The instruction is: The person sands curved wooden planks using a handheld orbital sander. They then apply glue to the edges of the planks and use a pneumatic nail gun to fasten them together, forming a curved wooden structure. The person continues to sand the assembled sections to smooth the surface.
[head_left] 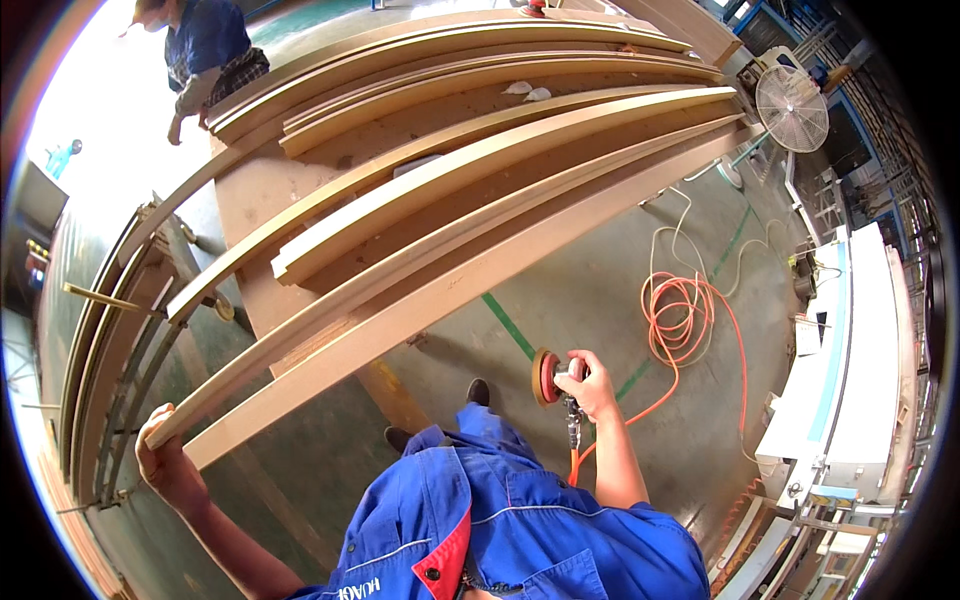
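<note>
My right hand [590,387] is closed around an air-powered disc sander [548,378], which hangs away from the wood with its round pad turned to the left. An orange air hose [574,466] runs from its metal fitting. Out to the left, my left hand [165,455] grips the near end of a long wooden moulding [300,335]. That moulding lies across the work table, its end sticking out past the table's left side. Closer to me, a flat wooden board [400,340] runs alongside it.
More long mouldings [480,150] lie across the table [240,200]. A rack of strips [100,360] stands left. On the floor, right, coils an orange hose [680,315]. A fan [791,108] and white bench [840,350] are beyond. Another person [205,55] stands at far left.
</note>
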{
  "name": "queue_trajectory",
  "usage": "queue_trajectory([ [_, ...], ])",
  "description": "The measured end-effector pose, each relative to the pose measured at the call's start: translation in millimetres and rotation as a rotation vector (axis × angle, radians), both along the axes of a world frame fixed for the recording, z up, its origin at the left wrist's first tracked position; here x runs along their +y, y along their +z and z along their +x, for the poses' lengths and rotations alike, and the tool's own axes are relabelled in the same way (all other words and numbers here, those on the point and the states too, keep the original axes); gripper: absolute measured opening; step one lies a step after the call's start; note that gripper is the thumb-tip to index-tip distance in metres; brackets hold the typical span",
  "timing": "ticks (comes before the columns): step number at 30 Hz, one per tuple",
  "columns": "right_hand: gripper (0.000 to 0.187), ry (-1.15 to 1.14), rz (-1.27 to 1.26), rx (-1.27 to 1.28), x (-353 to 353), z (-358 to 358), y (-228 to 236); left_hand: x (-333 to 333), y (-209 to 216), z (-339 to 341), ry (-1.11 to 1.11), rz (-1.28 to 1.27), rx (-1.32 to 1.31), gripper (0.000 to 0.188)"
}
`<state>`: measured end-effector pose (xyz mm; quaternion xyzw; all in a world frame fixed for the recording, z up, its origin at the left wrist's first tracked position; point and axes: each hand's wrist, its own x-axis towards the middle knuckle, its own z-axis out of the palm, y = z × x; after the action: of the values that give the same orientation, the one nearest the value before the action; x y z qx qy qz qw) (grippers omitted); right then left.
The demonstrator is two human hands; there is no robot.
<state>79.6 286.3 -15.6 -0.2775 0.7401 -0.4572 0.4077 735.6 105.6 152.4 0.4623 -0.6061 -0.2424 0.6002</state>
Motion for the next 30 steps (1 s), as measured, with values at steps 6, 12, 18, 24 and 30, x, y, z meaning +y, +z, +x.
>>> queue_trajectory([
  [6, 0.063, 0.025, -0.011, 0.014, -8.2, 5.5, 3.6, 9.6, 8.8, 24.2, 0.024, 0.035, 0.061, 0.034],
  [12, 0.061, 0.021, -0.011, 0.001, -4.2, 6.8, 1.2, 15.4, 11.3, 23.0, 0.023, 0.09, 0.063, 0.035],
  [18, 0.057, 0.011, -0.025, 0.021, 1.7, 6.8, 1.6, 11.2, 6.1, 11.6, -0.032, 0.137, 0.11, 0.032],
  [24, 0.057, 0.043, 0.025, 0.057, 4.8, 7.8, 2.2, -20.3, -5.0, -29.0, -0.048, 0.622, 0.282, 0.02],
  [30, 0.062, 0.036, 0.114, 0.108, 3.7, 16.4, -1.8, -79.0, -90.4, 8.4, -0.014, 1.015, 0.131, 0.023],
])
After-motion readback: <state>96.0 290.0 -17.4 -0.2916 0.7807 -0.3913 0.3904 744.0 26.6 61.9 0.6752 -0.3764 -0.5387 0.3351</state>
